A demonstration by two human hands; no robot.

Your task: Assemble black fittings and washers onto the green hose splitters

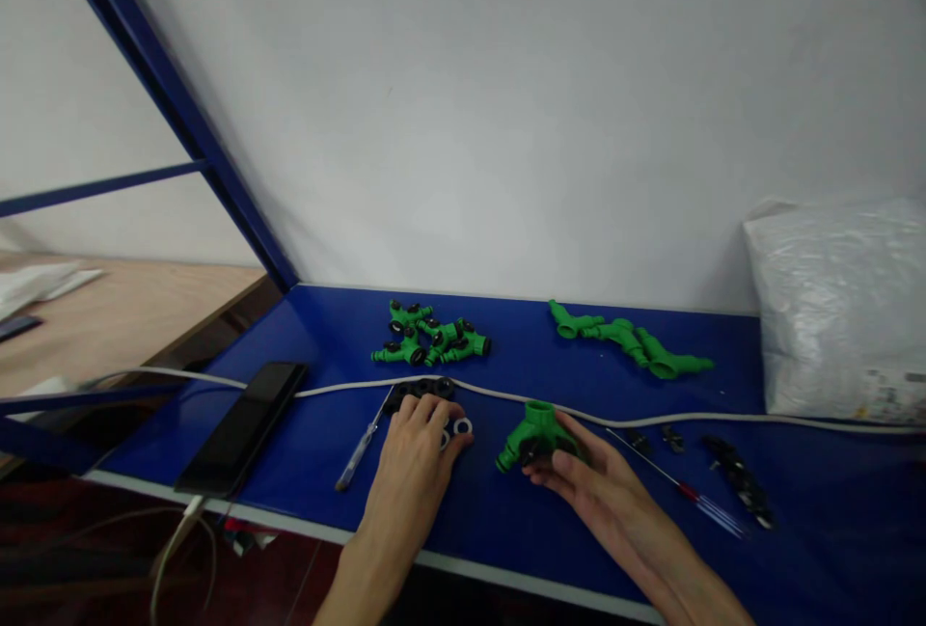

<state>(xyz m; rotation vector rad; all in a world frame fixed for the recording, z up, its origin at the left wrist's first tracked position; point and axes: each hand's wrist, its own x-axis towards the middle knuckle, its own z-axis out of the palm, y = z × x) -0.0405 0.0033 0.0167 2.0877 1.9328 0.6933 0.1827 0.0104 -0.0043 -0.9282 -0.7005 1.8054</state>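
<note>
My right hand (589, 472) is closed round a green two-way hose splitter (541, 431) with a black part on its front, held just above the blue table with its round opening upward. My left hand (418, 438) rests low over the table with fingers curled, thumb and forefinger closed about a white ring washer (463, 426). Another white ring (444, 439) shows beneath these fingers, partly hidden. Just behind my left hand lie black round parts (439, 388), partly covered by it. A clear-handled screwdriver (356, 457) lies to its left.
Green splitters with black parts (463, 344) lie at the back; bare green bodies (618, 335) lie further right. A white cable (499, 394) crosses the table. A phone (242, 428), a red-and-clear screwdriver (687, 489), small black parts (739, 479) and a plastic-wrapped package (839, 313) surround the hands.
</note>
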